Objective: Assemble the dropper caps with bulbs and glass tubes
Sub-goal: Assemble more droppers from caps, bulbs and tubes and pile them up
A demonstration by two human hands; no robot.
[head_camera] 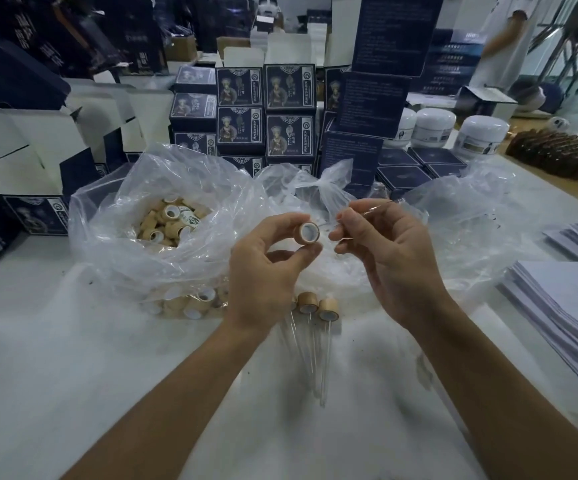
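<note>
The person's left hand (273, 258) pinches a bamboo-coloured dropper cap (307, 233) between thumb and curled fingers, its open white-lined mouth turned toward the right hand (381, 251). The right hand's fingers are curled, pinching a thin glass tube (372, 211) whose near end points at the cap, close to it but not yet inside as far as can be told; the tube is nearly transparent and hard to trace. Below the hands, finished droppers (315, 310) lie on the white table (73, 375), caps together and tubes trailing toward the person. A clear plastic bag (114, 216) to the left holds loose caps (169, 220). The cap looks light and rigid, with a slightly grippy matte wall, so holding it round the side as now seems sound. The tube is likely light, smooth and brittle; it would snap if bent or pushed off-axis, so it seems best pinched close to the entering end and pressed straight in. Stacked paper sheets (564, 303) sit at the right.
</note>
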